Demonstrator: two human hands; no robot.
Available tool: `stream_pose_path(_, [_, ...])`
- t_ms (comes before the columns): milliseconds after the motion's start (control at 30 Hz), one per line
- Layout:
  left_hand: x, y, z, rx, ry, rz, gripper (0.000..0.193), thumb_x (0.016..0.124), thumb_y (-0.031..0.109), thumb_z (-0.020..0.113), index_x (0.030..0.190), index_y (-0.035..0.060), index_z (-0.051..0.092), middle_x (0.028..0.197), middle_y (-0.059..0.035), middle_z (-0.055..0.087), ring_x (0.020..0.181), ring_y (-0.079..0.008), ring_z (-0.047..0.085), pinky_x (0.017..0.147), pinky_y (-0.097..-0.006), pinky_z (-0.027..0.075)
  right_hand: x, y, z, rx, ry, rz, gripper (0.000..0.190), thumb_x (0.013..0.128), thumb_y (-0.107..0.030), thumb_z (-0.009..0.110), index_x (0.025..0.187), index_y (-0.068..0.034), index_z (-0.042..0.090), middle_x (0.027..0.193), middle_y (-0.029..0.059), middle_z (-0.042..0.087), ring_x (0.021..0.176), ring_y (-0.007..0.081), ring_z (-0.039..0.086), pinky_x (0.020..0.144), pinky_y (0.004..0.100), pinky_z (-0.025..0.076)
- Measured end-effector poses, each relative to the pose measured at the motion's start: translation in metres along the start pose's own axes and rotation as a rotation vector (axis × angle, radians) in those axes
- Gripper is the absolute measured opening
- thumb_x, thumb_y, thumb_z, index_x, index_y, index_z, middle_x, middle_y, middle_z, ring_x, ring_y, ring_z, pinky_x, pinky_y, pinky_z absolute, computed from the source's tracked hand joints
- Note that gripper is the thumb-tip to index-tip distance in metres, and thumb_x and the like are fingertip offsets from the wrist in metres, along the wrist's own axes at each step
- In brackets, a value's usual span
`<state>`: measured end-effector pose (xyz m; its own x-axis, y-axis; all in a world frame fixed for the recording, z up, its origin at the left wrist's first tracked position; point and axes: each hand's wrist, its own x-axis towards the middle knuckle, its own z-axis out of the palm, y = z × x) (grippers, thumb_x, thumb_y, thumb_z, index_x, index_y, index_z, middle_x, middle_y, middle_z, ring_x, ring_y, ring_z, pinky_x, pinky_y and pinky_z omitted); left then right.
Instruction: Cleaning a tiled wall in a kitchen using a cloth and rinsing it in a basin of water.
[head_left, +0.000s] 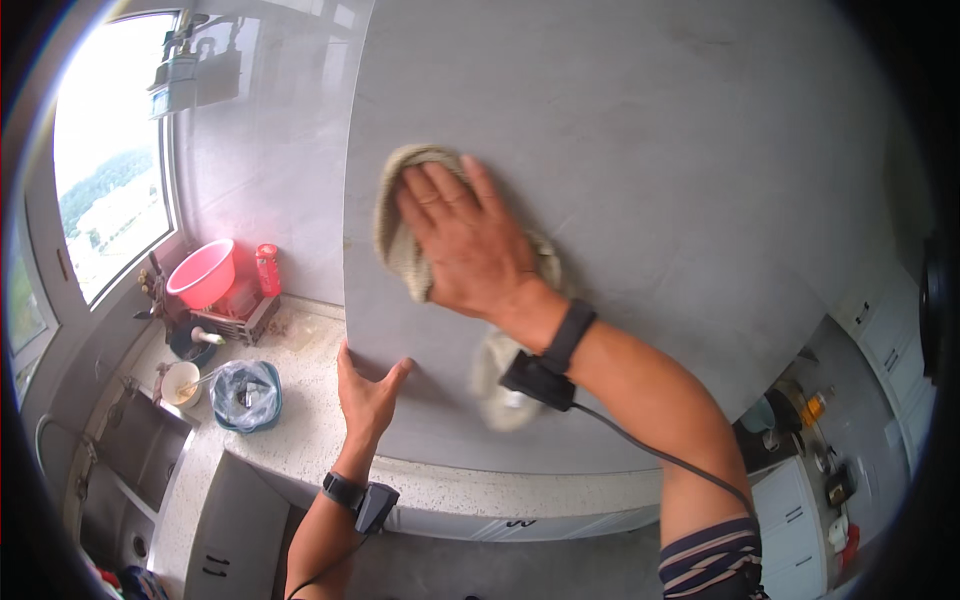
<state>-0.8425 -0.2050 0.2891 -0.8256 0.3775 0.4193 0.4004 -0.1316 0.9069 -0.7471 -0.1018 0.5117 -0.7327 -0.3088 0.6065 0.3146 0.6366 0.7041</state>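
My right hand (472, 232) lies flat on a beige cloth (390, 225), pressing it against a large grey panel (637, 150). The fingers are spread a little, and a loose end of the cloth hangs blurred beneath the wrist. Lower down, my left hand (371, 390) touches the panel's left edge with thumb and fingers apart, holding no separate thing. Each wrist wears a black strap with a small cabled device. Faint dark smudges show on the panel.
Left of the panel, a speckled counter (307, 375) holds a bag-lined blue bin (246, 394), a white bowl (180, 384), a pink basin (202, 274) and a red canister (268, 270). A steel double sink (142, 450) lies at the lower left, below a window (112, 165).
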Motion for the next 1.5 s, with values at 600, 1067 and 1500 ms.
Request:
stream_pose_path(600, [-0.006,-0.014,-0.008,0.11,0.026,0.139,0.082,0.078,0.024,0.081,0.141,-0.003,0.036,0.13,-0.0239,0.051,0.12,-0.039,0.051,0.101,-0.0439,0.042,-0.029,-0.014,-0.004,0.045,-0.088,0.046,0.056,0.079,-0.034,0.06,0.129,-0.006,0.058,0.139,0.0106,0.05,0.134,0.0265,0.04,0.116,0.0519,0.022])
stream_pose_path(1067, [-0.018,-0.07,-0.005,0.093,0.0,0.208,0.088,0.087,0.018,0.071,0.151,-0.0084,0.017,0.155,-0.0314,0.022,0.145,-0.0398,0.022,0.119,-0.0435,0.017,-0.028,-0.066,0.046,-0.184,-0.063,-0.335,0.068,0.088,-0.041,0.045,0.147,-0.008,0.041,0.154,0.006,0.039,0.146,0.0219,0.027,0.122,0.0518,0.006])
stream_pose_path(1500, [0.012,-0.074,0.013,0.201,0.209,-0.015,0.095,0.093,0.057,0.057,0.147,-0.0126,0.025,0.14,-0.0288,0.041,0.128,-0.0344,0.042,0.11,-0.0426,0.031,-0.251,0.173,-0.058,-0.028,0.052,0.465,0.064,0.075,-0.029,0.064,0.126,0.007,0.055,0.14,0.0263,0.046,0.138,0.0405,0.034,0.116,0.0588,0.018])
